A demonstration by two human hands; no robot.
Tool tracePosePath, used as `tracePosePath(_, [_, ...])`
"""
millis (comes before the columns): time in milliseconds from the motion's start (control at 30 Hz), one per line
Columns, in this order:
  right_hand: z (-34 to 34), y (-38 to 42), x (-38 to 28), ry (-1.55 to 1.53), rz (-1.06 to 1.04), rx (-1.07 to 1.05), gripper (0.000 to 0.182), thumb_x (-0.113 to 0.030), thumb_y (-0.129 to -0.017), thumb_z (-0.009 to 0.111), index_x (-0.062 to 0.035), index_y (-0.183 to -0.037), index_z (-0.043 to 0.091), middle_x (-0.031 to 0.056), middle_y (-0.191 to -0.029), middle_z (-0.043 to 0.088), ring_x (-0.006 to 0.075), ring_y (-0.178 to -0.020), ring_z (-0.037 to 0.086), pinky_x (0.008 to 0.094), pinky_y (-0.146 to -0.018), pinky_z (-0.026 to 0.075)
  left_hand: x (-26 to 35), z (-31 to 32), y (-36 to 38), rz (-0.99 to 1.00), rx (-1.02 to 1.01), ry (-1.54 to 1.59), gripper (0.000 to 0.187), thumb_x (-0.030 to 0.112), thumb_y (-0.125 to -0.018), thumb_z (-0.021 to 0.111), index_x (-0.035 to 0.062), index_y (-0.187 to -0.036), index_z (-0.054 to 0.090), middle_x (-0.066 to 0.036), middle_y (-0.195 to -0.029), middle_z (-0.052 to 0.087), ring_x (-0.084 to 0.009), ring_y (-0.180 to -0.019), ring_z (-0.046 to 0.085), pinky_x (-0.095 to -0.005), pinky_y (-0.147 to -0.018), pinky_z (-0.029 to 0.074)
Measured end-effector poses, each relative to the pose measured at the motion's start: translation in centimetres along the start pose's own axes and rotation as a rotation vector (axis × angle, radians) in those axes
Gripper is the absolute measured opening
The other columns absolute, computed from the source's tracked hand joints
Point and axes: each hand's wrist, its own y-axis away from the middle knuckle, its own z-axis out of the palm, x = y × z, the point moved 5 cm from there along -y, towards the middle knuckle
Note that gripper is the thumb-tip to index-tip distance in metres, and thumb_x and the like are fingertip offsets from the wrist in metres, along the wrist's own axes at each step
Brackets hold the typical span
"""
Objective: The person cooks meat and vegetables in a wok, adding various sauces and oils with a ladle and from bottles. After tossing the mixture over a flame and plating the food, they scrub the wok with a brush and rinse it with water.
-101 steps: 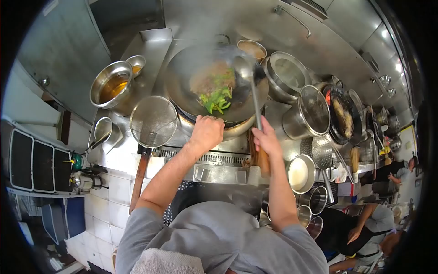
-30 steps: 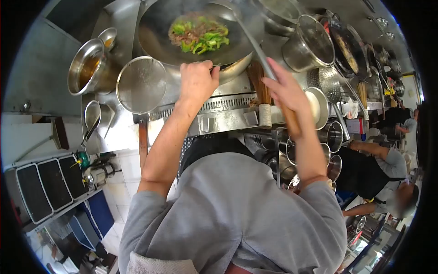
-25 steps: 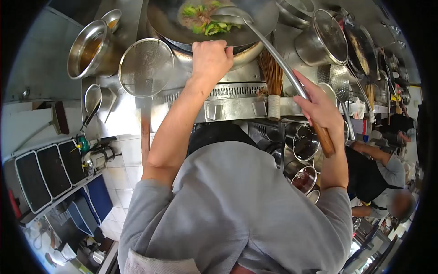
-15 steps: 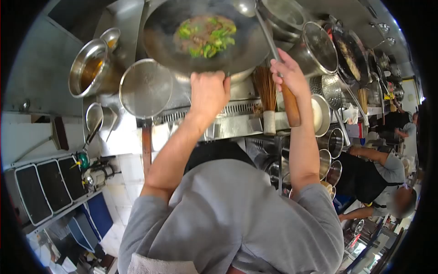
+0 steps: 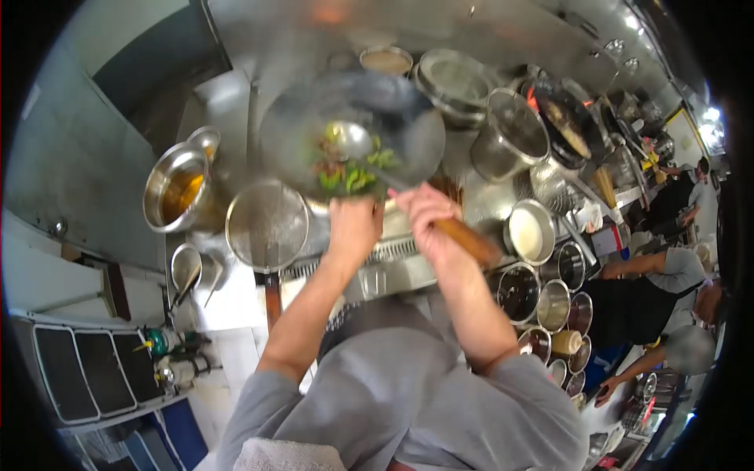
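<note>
Tilted over the stove, a dark wok (image 5: pixel 284 140) holds green vegetable pieces with brown bits (image 5: pixel 351 182), slightly blurred. My left hand (image 5: pixel 355 232) is closed at the wok's near edge, on a handle mostly hidden by the fingers. A long ladle (image 5: pixel 470 240) with a wooden grip lies in my right hand (image 5: pixel 428 221), fingers wrapped round its shaft. The metal bowl of the ladle is inside the wok, over the food. Just beyond my right hand, a bamboo brush (image 5: pixel 449 188) is partly covered.
To the left are a round mesh strainer (image 5: pixel 267 228) and a metal pot of amber liquid (image 5: pixel 179 195). On the right stand a deep pot (image 5: pixel 510 137), a bowl of white contents (image 5: pixel 532 233) and several metal containers. A co-worker in a black apron (image 5: pixel 628 310) is farther right.
My right hand has moved left and towards me, bringing the ladle's bowl from the wok's far right rim into the food. The camera view has shifted, showing more of the back wall.
</note>
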Motion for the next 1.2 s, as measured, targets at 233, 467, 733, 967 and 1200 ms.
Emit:
tracePosePath(233, [0.6, 1.8, -0.9, 1.464, -0.065, 0.313, 0.043, -0.010, -0.093, 0.055, 0.0033, -0.130, 0.037, 0.0021, -0.072, 0.044, 0.0078, -0.048, 0.045, 0.0238, -0.038, 0.042, -0.6, 0.3, 0.2, 0.002, -0.001, 0.002, 0.020, 0.017, -0.080, 0.066, 0.0040, -0.065, 0.060, -0.017, -0.063, 0.060, -0.0376, -0.064, 0.059, -0.0461, -0.069, 0.039])
tracePosePath(467, [2.6, 5.4, -3.2, 2.303, -0.183, 0.420, 0.081, 0.000, -0.086, 0.060, -0.0126, -0.152, 0.015, 0.0009, -0.071, 0.051, 0.0090, -0.046, 0.046, 0.0252, -0.040, 0.042, -1.1, 2.3, -1.9, -0.013, 0.022, -0.086, 0.017, 0.017, -0.079, 0.067, 0.0054, -0.068, 0.062, -0.015, -0.064, 0.062, -0.0351, -0.065, 0.061, -0.0462, -0.068, 0.041])
tracePosePath(733, [2.7, 2.7, -6.8, 2.356, -0.049, 0.462, 0.074, -0.004, -0.086, 0.059, -0.0090, -0.150, 0.022, 0.0005, -0.064, 0.050, 0.0087, -0.045, 0.046, 0.0253, -0.040, 0.041, -0.1, 2.3, -1.5, -0.033, 0.009, -0.078, 0.017, 0.016, -0.080, 0.067, 0.0050, -0.068, 0.061, -0.015, -0.065, 0.061, -0.0342, -0.067, 0.060, -0.0460, -0.069, 0.039])
tracePosePath(967, [2.5, 1.6, -6.4, 2.400, -0.056, 0.456, 0.073, -0.004, -0.086, 0.058, -0.0080, -0.150, 0.023, 0.0006, -0.062, 0.049, 0.0089, -0.043, 0.046, 0.0259, -0.039, 0.041, 0.4, 2.0, -2.2, -0.052, 0.013, -0.088, 0.022, 0.018, -0.080, 0.068, 0.0032, -0.067, 0.059, -0.015, -0.064, 0.061, -0.0357, -0.065, 0.059, -0.0445, -0.068, 0.039])
tracePosePath(1200, [2.7, 5.0, -4.5, 2.244, 0.091, 0.428, 0.074, -0.003, -0.086, 0.059, -0.0107, -0.150, 0.023, 0.0001, -0.068, 0.052, 0.0075, -0.045, 0.046, 0.0248, -0.039, 0.040, -1.1, 2.5, -2.2, -0.057, -0.004, -0.083, 0.021, 0.018, -0.081, 0.067, 0.0034, -0.068, 0.060, -0.016, -0.065, 0.062, -0.0361, -0.066, 0.060, -0.0438, -0.070, 0.040])
